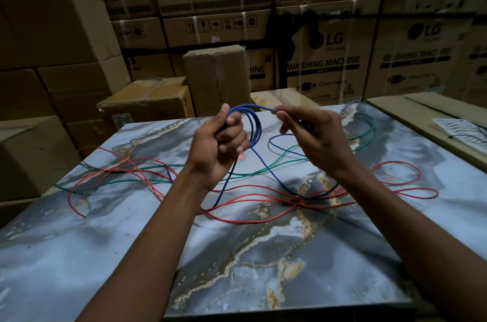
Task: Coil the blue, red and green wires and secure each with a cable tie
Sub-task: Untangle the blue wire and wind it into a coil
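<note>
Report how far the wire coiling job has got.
Done: nothing yet; no finished, tied coil shows. In hand: the left hand grips a few loops of the blue wire, the right hand feeds it, and its tail trails on the marble tabletop. Left: the red wire and green wire lie loose; no cable ties visible.

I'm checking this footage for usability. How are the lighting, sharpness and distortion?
Head view: dim overall, boxes at the edges nearly dark; tabletop brighter, mildly sheened; wide-angle lens bends the box lines; hands and blue wire slightly soft.
</note>
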A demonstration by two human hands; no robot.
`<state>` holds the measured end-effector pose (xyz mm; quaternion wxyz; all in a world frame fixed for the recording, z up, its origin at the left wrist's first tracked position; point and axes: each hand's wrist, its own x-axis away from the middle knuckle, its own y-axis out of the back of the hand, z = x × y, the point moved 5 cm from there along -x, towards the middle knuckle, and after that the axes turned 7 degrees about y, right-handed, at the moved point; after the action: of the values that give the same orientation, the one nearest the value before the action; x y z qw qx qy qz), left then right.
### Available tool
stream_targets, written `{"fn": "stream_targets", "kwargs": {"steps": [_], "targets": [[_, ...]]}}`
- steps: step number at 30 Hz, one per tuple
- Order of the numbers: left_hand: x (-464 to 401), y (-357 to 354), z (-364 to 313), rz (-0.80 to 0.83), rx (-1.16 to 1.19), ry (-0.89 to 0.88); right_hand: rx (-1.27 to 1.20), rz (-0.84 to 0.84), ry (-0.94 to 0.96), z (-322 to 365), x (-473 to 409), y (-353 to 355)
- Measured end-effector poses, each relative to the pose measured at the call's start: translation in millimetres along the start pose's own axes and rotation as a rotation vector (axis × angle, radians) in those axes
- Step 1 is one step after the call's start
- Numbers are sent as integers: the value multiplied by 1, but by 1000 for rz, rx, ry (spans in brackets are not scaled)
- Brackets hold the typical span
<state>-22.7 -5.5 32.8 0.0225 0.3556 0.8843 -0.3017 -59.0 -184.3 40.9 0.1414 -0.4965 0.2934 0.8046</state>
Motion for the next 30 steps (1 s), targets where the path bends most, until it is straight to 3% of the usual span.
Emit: {"fn": "stream_targets", "kwargs": {"steps": [6,11,16,25,30], "targets": [[-4,30,-15,-36,431,-123,18,177,-116,-20,5,-8],[-2,57,-24,-239,532,-223,63,322,-143,-22,10,-17],[3,77,-30,-380,626,-274,132,319,-30,-12,9,-12],[4,65,-25,-527,362,-322,459,405,302,27,14,-30],[-2,44,-13,-547,-25,-300,443,434,388,45,18,-41]]}}
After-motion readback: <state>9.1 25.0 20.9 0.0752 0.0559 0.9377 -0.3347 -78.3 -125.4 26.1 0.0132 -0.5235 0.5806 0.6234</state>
